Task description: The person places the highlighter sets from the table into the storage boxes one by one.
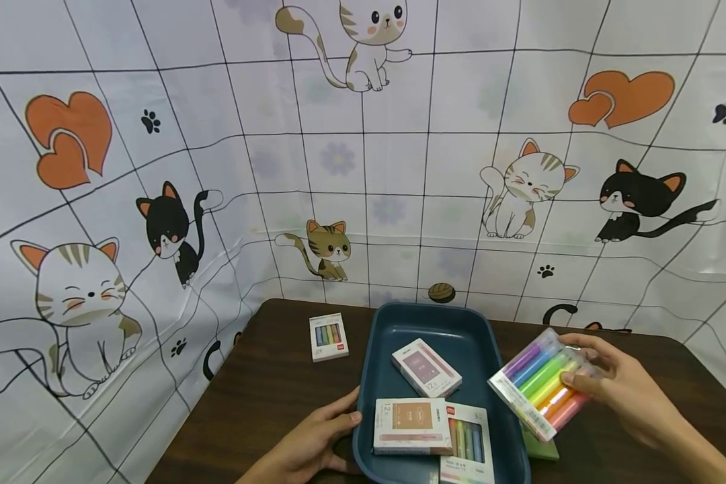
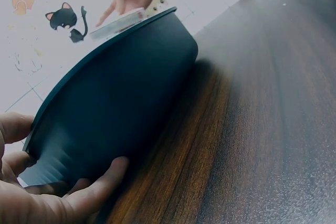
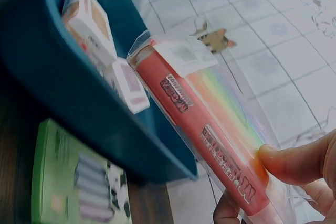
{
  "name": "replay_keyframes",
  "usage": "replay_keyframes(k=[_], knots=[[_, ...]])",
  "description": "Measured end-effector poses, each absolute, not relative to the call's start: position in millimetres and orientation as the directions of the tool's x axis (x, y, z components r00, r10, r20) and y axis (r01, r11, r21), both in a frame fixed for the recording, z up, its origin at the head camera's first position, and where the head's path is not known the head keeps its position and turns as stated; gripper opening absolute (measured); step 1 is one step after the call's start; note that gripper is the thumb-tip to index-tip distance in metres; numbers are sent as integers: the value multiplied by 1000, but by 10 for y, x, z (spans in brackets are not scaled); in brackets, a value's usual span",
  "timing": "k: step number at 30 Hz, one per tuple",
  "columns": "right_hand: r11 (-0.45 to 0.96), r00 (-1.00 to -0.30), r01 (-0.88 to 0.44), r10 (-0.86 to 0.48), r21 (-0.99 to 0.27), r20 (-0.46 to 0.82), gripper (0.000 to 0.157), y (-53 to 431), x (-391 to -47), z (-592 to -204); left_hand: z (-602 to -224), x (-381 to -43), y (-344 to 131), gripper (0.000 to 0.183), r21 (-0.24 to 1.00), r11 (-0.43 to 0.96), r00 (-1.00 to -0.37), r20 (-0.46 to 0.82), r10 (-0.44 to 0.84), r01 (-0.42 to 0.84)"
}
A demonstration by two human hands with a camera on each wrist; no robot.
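My right hand [image 1: 611, 376] pinches a clear pack of highlighters [image 1: 544, 383], in rainbow colours, above the right rim of a dark blue plastic bin [image 1: 435, 319]. The right wrist view shows the thumb on the pack's face, with the red highlighter [image 3: 194, 129] nearest the camera. At the bin's left side, my left hand [image 1: 317, 437] grips the wall near the rim. Inside lie a white box with a purple panel [image 1: 426, 368], a white box with a tan panel [image 1: 413, 425] and, partly beneath it, a box of coloured sticks [image 1: 468, 444].
A small white box with coloured sticks [image 1: 329, 337] lies on the brown wooden table [image 1: 248, 376], left of the bin. Right of the bin lies a green box [image 3: 79, 177], mostly hidden in the head view. A cat-print sheet [image 1: 393, 168] hangs behind the table.
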State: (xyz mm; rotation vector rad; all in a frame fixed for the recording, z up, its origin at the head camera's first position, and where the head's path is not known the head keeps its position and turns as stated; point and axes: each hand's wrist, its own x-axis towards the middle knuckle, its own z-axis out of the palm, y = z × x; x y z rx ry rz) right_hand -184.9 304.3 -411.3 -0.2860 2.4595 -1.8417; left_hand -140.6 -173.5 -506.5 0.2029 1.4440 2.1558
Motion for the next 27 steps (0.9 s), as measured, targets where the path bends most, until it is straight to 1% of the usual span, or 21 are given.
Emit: replay_keyframes(k=[9, 14, 23, 27], knots=[[209, -969, -113, -240, -971, 61, 64, 2625, -1979, -4075, -5052, -1395, -1736, 65, 898, -285, -849, -158, 504, -336], [176, -961, -90, -272, -980, 40, 64, 2424, -2046, -4105, -5059, -1396, -1733, 65, 896, -286, -847, -158, 507, -339], [162, -955, -51, -298, -985, 1, 64, 2092, -2154, -4161, -5073, -1408, -1735, 65, 891, -296, -846, -157, 510, -344], [179, -955, -46, -295, -983, -10, 62, 1932, -2197, -4194, -5075, -1409, -1741, 64, 893, -292, -844, -155, 513, -341]])
